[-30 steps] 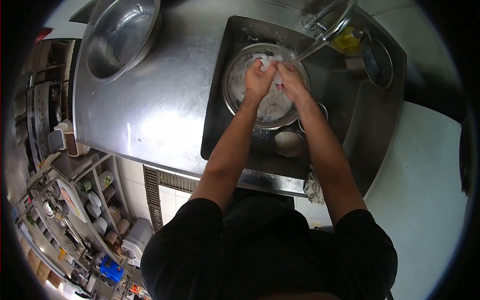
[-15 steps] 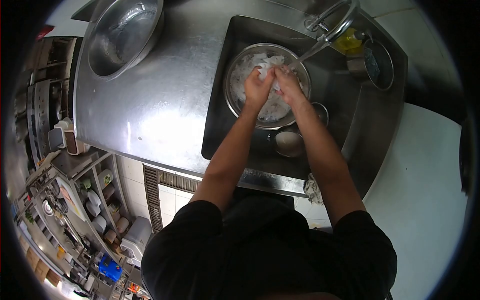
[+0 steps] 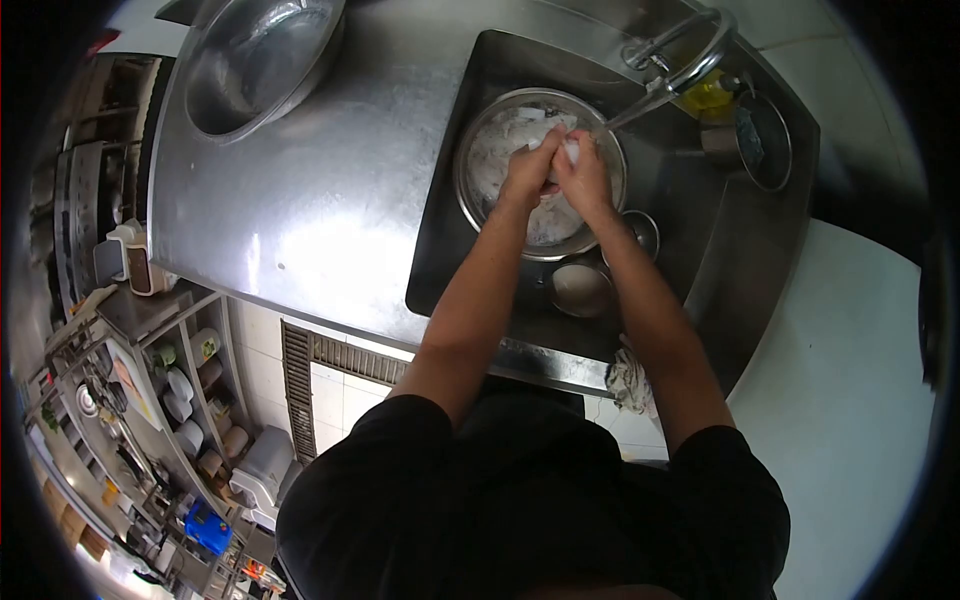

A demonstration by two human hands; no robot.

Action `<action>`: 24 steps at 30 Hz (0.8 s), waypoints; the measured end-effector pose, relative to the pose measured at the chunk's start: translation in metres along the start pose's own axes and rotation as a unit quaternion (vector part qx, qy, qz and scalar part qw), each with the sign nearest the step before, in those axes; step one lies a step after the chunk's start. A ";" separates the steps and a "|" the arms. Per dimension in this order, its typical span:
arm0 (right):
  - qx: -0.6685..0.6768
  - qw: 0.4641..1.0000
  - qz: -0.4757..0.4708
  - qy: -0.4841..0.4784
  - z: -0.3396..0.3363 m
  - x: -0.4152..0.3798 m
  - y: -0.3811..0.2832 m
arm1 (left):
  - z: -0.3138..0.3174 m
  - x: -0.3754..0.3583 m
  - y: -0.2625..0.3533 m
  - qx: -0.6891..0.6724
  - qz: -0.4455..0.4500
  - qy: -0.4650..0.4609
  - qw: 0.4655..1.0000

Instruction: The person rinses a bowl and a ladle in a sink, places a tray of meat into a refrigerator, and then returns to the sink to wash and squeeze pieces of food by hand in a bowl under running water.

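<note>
My left hand (image 3: 528, 178) and my right hand (image 3: 586, 180) are pressed together over a round metal bowl (image 3: 464, 195) in the sink (image 3: 432, 270). Both are closed around a white, soft-looking piece (image 3: 571, 150), which shows between the fingers; its exact kind is not clear. Cloudy water with more white pieces (image 3: 492, 150) fills the bowl. From the faucet (image 3: 690, 78), a stream falls beside my right hand, into the bowl's right side.
Below the bowl in the sink rests a small round pot (image 3: 580, 290), with a metal strainer-like ring (image 3: 655, 236) beside it. A large metal basin (image 3: 215, 110) stands on the steel counter (image 3: 370, 130). A crumpled cloth (image 3: 628, 380) hangs at the sink's front edge. A yellow bottle (image 3: 703, 95) stands behind the faucet.
My hands have shifted slightly right and pressed closer around the white piece, so less of it shows. The whole view has shifted a little.
</note>
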State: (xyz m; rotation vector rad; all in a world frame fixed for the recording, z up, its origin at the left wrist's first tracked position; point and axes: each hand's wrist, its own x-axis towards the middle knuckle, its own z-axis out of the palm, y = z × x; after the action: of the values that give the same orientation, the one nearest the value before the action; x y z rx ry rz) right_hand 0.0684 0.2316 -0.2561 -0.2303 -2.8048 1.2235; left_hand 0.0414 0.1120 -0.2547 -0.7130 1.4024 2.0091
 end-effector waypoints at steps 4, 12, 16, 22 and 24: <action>0.006 1.000 -0.029 0.011 -0.005 -0.002 -0.004 | -0.001 0.006 0.005 0.095 0.021 0.000 0.995; 0.024 0.996 -0.074 0.033 -0.007 0.000 -0.001 | 0.002 0.015 0.008 0.058 0.029 0.022 0.998; 0.092 0.995 0.014 0.039 0.004 0.004 0.003 | 0.008 0.017 0.003 0.007 0.081 0.063 0.995; 0.184 0.979 0.062 0.055 0.016 0.013 0.008 | 0.008 0.015 0.007 0.038 0.129 0.093 0.987; 0.229 0.969 0.082 0.050 0.019 0.016 0.016 | 0.009 0.013 0.009 0.052 0.140 0.097 0.984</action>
State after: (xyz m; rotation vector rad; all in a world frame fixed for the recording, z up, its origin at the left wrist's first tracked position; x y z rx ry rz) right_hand 0.0514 0.2312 -0.2809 -0.4812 -2.3694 1.7946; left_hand 0.0244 0.1199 -0.2555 -0.7137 1.7949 2.1013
